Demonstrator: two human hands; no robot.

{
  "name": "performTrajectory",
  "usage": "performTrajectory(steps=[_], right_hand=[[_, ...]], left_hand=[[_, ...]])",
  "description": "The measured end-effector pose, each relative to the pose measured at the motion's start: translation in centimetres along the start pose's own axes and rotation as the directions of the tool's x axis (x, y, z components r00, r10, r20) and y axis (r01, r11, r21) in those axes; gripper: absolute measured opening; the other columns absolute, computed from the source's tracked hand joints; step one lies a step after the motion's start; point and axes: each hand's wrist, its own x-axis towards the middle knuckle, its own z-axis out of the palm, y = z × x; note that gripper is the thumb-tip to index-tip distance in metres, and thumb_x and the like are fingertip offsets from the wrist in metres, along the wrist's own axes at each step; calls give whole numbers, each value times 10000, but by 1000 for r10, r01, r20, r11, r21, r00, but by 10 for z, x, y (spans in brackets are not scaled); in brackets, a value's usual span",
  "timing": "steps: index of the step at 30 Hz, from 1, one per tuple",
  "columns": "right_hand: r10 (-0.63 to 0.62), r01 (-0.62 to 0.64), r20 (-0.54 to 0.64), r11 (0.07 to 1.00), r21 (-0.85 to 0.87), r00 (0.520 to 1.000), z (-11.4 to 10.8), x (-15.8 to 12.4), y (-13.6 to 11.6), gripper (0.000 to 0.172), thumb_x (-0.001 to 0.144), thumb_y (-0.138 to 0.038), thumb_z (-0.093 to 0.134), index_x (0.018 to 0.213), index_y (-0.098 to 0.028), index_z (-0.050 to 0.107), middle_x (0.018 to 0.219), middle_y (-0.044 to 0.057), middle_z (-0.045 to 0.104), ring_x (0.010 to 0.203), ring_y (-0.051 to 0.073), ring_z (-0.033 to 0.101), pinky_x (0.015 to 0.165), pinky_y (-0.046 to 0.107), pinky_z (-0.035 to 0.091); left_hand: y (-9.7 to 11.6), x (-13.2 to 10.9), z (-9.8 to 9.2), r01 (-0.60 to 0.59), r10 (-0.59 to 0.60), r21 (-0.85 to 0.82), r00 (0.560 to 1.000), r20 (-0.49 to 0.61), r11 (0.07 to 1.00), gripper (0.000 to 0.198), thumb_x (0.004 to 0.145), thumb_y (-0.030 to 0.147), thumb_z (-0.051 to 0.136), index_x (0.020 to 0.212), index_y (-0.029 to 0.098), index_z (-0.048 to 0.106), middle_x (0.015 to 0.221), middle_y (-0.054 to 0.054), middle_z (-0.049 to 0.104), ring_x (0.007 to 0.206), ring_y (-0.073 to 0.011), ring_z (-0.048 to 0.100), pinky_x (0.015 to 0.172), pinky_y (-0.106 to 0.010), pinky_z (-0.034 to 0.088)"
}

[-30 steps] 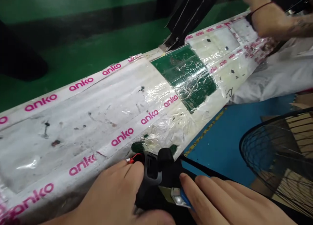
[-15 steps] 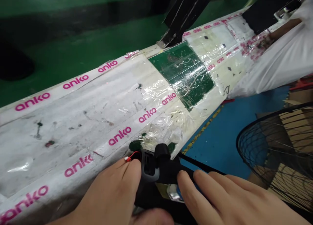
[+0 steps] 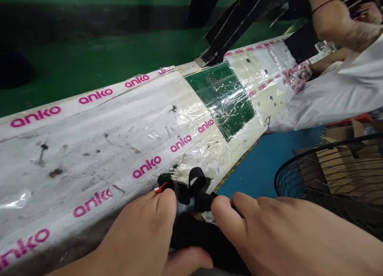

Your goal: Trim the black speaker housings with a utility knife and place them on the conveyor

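Observation:
My left hand (image 3: 140,228) is closed around a grey-and-black plastic buckle piece (image 3: 186,206) at the near edge of the table. A small red wire with a white plug (image 3: 159,188) sticks out beside its fingers. A black strap (image 3: 197,180) loops up next to the buckle piece. My right hand (image 3: 275,228) pinches this strap to the right, its thumb and index finger pressed together. Below and between the hands lies black material (image 3: 203,236), partly hidden by them.
The long table (image 3: 119,136) is covered in worn white sheeting with pink lettering and a green patch (image 3: 223,100). At the right, a black wire fan guard (image 3: 329,164) stands before cardboard boxes (image 3: 338,164). A co-worker's arm (image 3: 344,24) and white garment (image 3: 332,92) are at the far right.
My right hand has shifted slightly left and its fingers have closed more on the strap. The strap loop stands higher. A co-worker's arm has come into view at upper right.

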Motion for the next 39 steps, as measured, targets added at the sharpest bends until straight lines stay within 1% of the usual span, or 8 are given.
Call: performTrajectory(steps=[3,7,12,14,22,27,33,39], right_hand=[[-51,47,64,997,66,997,-6,7,3,361,553,-95,589,808,-283,414,491,-102,461,285,147,350,431,353,56],[-73,66,93,995,69,993,-7,3,3,354,597,-98,632,856,-270,462,578,-77,553,377,164,467,432,347,140],[-50,53,-56,997,53,997,2,-13,11,422,647,-149,717,923,-276,425,690,-74,564,465,162,511,469,347,303],[-23,26,-99,999,26,995,8,-17,12,420,670,-148,714,956,-268,431,694,-76,557,477,163,518,494,351,325],[11,-4,-128,998,55,992,32,-23,-1,367,745,-131,643,1042,-253,465,710,-68,563,532,187,507,534,380,301],[4,3,-84,997,77,996,27,-23,1,353,753,-134,658,1019,-254,460,713,-69,576,520,173,517,526,364,322],[40,-34,-85,997,64,996,27,-22,-3,390,684,-116,607,999,-269,436,686,-67,566,501,180,529,502,368,318],[57,-57,-78,998,8,995,21,-19,-5,378,633,-98,569,926,-277,413,628,-60,554,432,177,489,460,371,261]], left_hand=[[1,0,0,-5,5,-2,1000,-8,1000,337,783,539,775,860,238,643,804,-62,766,784,-333,760,672,-385,610],[0,-6,2,-21,21,2,1000,-8,1000,364,815,579,750,901,238,656,849,-67,771,821,-340,754,696,-394,602],[-2,-9,3,-24,24,33,1000,-14,999,358,843,588,707,892,235,667,840,-58,759,793,-318,739,706,-385,589],[-2,-8,3,-25,25,38,1000,-15,999,369,825,597,720,874,235,667,828,-57,758,779,-319,737,694,-387,586],[-4,0,5,-41,40,90,999,14,995,359,760,580,777,840,251,660,808,-48,772,781,-328,753,679,-385,604],[-1,-2,4,-28,30,66,999,-33,997,303,773,532,755,823,258,639,766,-28,752,754,-311,752,653,-364,597],[2,-4,3,-16,16,65,1000,4,998,238,777,447,745,819,252,615,779,-27,746,756,-305,750,666,-369,595],[0,-2,4,-22,21,27,1000,8,999,286,761,490,766,857,253,636,808,-47,767,768,-325,756,668,-390,610]])
